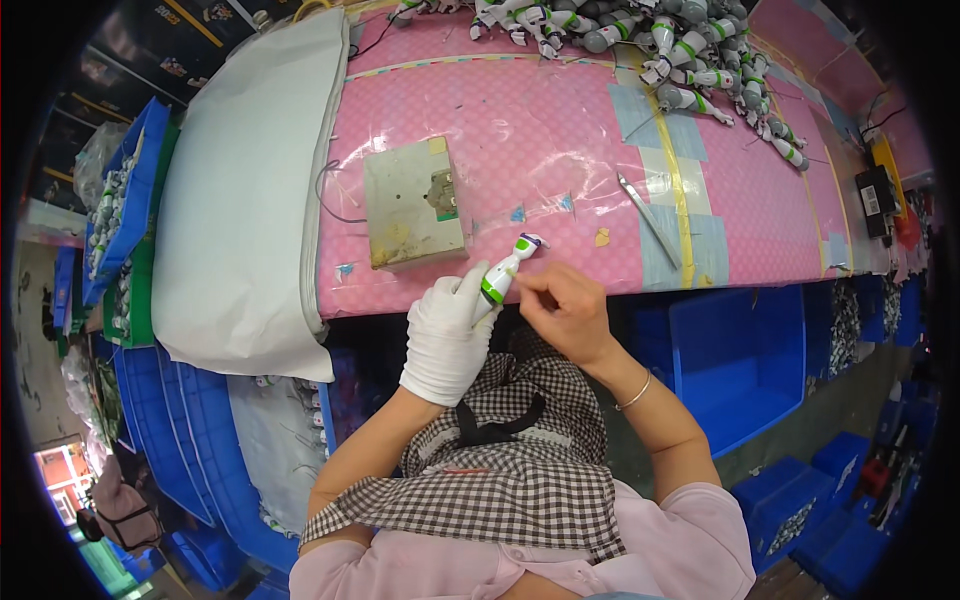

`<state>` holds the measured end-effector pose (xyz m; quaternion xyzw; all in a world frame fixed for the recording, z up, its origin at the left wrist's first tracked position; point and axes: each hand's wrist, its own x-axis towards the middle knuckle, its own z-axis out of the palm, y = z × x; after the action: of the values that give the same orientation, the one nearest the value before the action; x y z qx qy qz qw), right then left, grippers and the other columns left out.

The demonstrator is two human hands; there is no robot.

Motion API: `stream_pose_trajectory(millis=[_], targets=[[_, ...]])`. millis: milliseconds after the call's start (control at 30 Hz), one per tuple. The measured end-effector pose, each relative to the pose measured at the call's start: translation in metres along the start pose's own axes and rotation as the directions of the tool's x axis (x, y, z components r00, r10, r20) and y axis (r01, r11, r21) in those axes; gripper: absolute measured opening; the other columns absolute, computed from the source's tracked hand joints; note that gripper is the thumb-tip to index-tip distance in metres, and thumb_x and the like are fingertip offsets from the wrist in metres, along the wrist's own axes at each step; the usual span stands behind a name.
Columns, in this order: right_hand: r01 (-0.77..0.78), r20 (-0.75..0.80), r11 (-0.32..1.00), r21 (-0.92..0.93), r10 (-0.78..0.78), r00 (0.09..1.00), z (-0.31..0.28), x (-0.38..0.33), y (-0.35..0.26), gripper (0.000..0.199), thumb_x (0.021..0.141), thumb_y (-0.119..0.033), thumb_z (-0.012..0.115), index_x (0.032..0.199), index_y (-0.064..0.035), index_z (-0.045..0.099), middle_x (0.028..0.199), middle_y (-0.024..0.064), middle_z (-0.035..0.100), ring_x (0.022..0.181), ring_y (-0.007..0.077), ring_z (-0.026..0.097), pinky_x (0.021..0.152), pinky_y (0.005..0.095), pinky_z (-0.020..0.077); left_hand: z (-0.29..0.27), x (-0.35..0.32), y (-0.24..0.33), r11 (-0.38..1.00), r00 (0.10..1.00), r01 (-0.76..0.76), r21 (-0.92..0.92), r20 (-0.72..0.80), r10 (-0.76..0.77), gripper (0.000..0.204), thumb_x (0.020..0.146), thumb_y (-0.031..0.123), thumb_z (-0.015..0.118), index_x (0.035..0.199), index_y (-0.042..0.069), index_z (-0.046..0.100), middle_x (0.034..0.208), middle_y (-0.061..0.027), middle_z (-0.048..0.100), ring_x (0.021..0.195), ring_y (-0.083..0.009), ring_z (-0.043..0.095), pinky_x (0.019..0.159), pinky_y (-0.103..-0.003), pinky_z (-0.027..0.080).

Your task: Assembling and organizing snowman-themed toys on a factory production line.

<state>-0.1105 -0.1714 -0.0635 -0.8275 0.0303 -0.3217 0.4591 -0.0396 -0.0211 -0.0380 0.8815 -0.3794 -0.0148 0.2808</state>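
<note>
My left hand (pixel 443 335), in a white glove, is closed round the lower end of a toy limb (pixel 507 268). The limb is white with green bands and a purple tip, and it points up and to the right over the table's near edge. My bare right hand (pixel 568 314) is beside the limb with thumb and fingertips pinched together. Whatever lies in that pinch, if anything, is too small to make out. A grey metal block (pixel 412 205), with a fitting at its right side, sits just beyond my left hand.
The pink-covered table (pixel 500 130) bears a slim metal tool (pixel 650 222) at right and a heap of similar toy limbs (pixel 700 50) at the far right. White sheeting (pixel 245 190) covers its left part. Blue bins (pixel 740 365) stand below right; more flank the left.
</note>
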Motion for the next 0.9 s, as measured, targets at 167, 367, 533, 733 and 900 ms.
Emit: stream_pose_trajectory(millis=[167, 367, 533, 733, 900], targets=[[-0.019, 0.009, 0.999, -0.047, 0.019, 1.0, -0.005, 0.005, 0.005, 0.012, 0.071, 0.005, 0.066, 0.082, -0.0002, 0.063, 0.065, 0.0072, 0.055, 0.05, 0.0137, 0.052, 0.045, 0.0252, 0.0397, -0.003, -0.001, 0.0, 1.0, 1.0, -0.005, 0.004, 0.02, 0.005, 0.05, 0.071, 0.012, 0.07, 0.118, 0.006, 0.054, 0.084, -0.013, 0.056, 0.076, -0.0325, 0.057, 0.063, -0.042, 0.045], [0.063, 0.042, 0.998, -0.023, -0.062, 0.997, 0.0, 0.0, 0.003, 0.011, 0.07, 0.006, 0.066, 0.08, 0.0002, 0.064, 0.064, 0.0075, 0.056, 0.05, 0.0145, 0.052, 0.045, 0.0253, 0.0399, -0.002, -0.004, -0.001, 0.999, 0.998, 0.041, -0.015, 0.042, -0.04, 0.05, 0.071, 0.01, 0.071, 0.118, 0.009, 0.054, 0.089, -0.0143, 0.055, 0.078, -0.0336, 0.057, 0.066, -0.042, 0.046], [0.098, 0.064, 0.995, -0.005, -0.097, 0.993, 0.0, 0.002, 0.001, 0.012, 0.069, 0.006, 0.067, 0.079, 0.0005, 0.063, 0.064, 0.0076, 0.056, 0.05, 0.0142, 0.052, 0.044, 0.0247, 0.04, -0.002, -0.001, -0.001, 0.999, 0.997, 0.044, -0.03, 0.073, -0.041, 0.049, 0.071, 0.011, 0.071, 0.117, 0.008, 0.054, 0.089, -0.0143, 0.055, 0.079, -0.0335, 0.057, 0.067, -0.042, 0.045], [0.09, 0.059, 0.996, 0.002, -0.09, 0.994, 0.001, 0.005, 0.001, 0.012, 0.069, 0.006, 0.067, 0.079, 0.0004, 0.062, 0.062, 0.007, 0.055, 0.049, 0.0136, 0.052, 0.044, 0.0248, 0.0399, -0.003, 0.0, -0.002, 0.999, 0.996, 0.045, -0.028, 0.074, -0.043, 0.048, 0.072, 0.012, 0.071, 0.117, 0.008, 0.054, 0.089, -0.0139, 0.055, 0.079, -0.0335, 0.057, 0.067, -0.042, 0.045], [0.068, 0.046, 0.997, -0.02, -0.067, 0.997, 0.001, 0.006, 0.003, 0.011, 0.069, 0.006, 0.067, 0.077, 0.0001, 0.062, 0.061, 0.0067, 0.055, 0.049, 0.0132, 0.052, 0.044, 0.0248, 0.0396, -0.005, 0.0, -0.003, 0.999, 0.998, 0.035, -0.028, 0.062, -0.033, 0.049, 0.072, 0.012, 0.071, 0.117, 0.007, 0.054, 0.088, -0.0139, 0.055, 0.079, -0.0339, 0.057, 0.068, -0.042, 0.046]])
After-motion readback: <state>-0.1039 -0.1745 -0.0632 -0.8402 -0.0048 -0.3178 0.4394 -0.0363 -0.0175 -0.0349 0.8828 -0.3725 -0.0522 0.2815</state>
